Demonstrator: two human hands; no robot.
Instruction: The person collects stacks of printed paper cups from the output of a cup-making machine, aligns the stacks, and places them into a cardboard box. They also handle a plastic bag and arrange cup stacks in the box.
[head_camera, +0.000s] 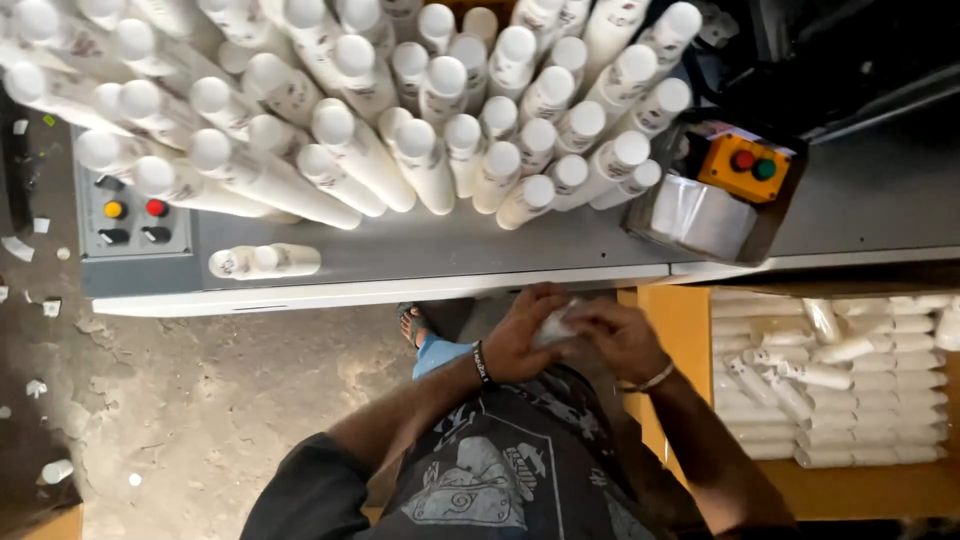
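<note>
My left hand (522, 335) and my right hand (618, 335) meet in front of my chest, both closed around a small white crumpled piece (553, 325), which looks like plastic or paper. Most of it is hidden by my fingers. The hands sit just below the near edge of a grey machine table (420, 260). Several white capped tubes (420, 120) stand packed upright on that table above my hands. One white tube (265, 261) lies on its side at the table's left.
A control panel (130, 215) with yellow, red and black buttons is at the table's left. An orange box with red and green buttons (745, 165) stands at right. A yellow box (680, 320) at lower right holds several white tubes lying flat. The floor is littered concrete.
</note>
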